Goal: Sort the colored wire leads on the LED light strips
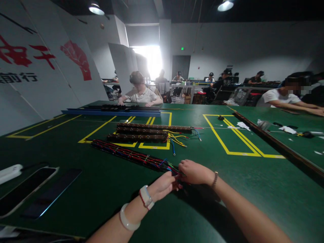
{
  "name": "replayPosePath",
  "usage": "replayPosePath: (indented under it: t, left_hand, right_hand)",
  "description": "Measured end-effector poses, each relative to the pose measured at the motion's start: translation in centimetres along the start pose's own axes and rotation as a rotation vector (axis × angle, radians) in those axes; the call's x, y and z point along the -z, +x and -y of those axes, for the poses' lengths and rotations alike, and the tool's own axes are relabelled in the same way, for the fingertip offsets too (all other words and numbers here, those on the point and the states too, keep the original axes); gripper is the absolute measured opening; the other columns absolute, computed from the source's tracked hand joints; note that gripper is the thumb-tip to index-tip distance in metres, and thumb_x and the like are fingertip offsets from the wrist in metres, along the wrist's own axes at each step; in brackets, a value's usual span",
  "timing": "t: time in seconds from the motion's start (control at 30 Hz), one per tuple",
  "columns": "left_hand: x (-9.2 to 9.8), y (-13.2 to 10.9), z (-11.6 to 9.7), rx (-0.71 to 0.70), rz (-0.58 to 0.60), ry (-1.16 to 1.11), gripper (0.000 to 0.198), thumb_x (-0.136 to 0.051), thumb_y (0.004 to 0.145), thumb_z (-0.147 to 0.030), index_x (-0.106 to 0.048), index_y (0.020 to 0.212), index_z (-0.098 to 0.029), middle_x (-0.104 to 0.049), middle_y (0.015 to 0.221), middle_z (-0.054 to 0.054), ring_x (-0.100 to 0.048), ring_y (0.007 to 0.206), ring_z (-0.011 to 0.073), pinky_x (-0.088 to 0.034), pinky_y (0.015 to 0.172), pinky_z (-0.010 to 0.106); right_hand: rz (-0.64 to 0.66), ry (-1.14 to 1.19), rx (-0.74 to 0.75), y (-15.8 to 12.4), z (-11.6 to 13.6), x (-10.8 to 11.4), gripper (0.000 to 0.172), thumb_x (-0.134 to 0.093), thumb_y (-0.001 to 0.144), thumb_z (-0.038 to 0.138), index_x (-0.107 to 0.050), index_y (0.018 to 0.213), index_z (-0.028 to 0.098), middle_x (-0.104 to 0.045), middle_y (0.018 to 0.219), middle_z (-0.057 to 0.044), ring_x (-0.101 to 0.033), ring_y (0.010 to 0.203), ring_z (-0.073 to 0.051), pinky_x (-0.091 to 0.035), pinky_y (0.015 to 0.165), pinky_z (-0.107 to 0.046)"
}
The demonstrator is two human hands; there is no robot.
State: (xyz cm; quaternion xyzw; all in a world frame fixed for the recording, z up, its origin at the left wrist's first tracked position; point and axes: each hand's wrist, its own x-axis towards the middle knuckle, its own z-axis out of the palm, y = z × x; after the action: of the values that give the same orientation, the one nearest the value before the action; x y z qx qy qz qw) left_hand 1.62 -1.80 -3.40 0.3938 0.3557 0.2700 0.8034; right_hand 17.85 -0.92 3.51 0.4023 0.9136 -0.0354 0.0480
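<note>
A long black strip with red and blue wires (126,152) lies at a slant on the green table (101,202). Both of my hands meet at its near right end. My left hand (163,185), with a watch on the wrist, has its fingers closed around the wire ends from below. From the right, my right hand (193,171) pinches the same wire ends. Beyond them lie two more dark wired strips, an upper one (152,128) and a lower one (136,137), with yellow and blue leads (177,139) spread out at their right ends.
Two phones, one pale-edged (27,189) and one dark (53,194), lie at the left beside a white plug (10,173). A blue rail (111,112) is at the back. A long brown strip (273,141) runs down the right side. People sit across and to the right.
</note>
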Motion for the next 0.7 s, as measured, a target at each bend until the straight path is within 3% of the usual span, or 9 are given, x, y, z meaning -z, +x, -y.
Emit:
replayPosePath:
  t: [0.17, 0.33, 0.53, 0.7]
  left_hand:
    - [-0.2, -0.1, 0.2, 0.007, -0.070, 0.003, 0.015, -0.063, 0.079, -0.023, -0.050, 0.076, -0.016, -0.053, 0.065, -0.002, -0.045, 0.054, 0.0074, -0.030, 0.054, 0.023]
    - [0.0, -0.1, -0.3, 0.020, 0.015, -0.008, 0.016, -0.062, 0.080, -0.027, -0.054, 0.080, -0.013, -0.051, 0.063, -0.003, -0.035, 0.045, 0.0032, -0.018, 0.046, 0.022]
    - [0.6, -0.5, -1.1, 0.064, 0.000, 0.022, 0.017, -0.058, 0.078, -0.027, -0.058, 0.086, -0.011, -0.052, 0.056, -0.004, -0.034, 0.039, 0.0029, -0.014, 0.041, 0.021]
    - [1.1, -0.6, -1.5, 0.076, 0.020, 0.112, 0.026, -0.060, 0.075, -0.033, -0.062, 0.087, -0.010, -0.050, 0.054, -0.005, -0.031, 0.038, 0.0027, -0.015, 0.041, 0.021]
  right_hand:
    - [-0.003, -0.025, -0.049, -0.3, 0.5, 0.1, 0.017, -0.049, 0.088, 0.019, -0.064, 0.092, 0.011, -0.068, 0.087, -0.013, -0.065, 0.080, -0.022, -0.045, 0.069, -0.029]
    - [0.017, 0.031, -0.129, -0.6, -0.4, 0.5, 0.016, -0.052, 0.086, 0.015, -0.065, 0.096, 0.015, -0.071, 0.085, -0.011, -0.067, 0.078, -0.022, -0.044, 0.063, -0.026]
    - [-0.140, 0.044, -0.312, 0.7, -3.3, -0.1, 0.015, -0.058, 0.082, 0.015, -0.072, 0.082, 0.019, -0.073, 0.080, -0.008, -0.067, 0.081, -0.023, -0.047, 0.078, -0.030]
    - [-0.205, -0.006, -0.288, 2.4, -5.1, -1.9, 0.015, -0.059, 0.084, 0.018, -0.074, 0.081, 0.017, -0.073, 0.077, -0.008, -0.066, 0.078, -0.020, -0.035, 0.103, -0.035]
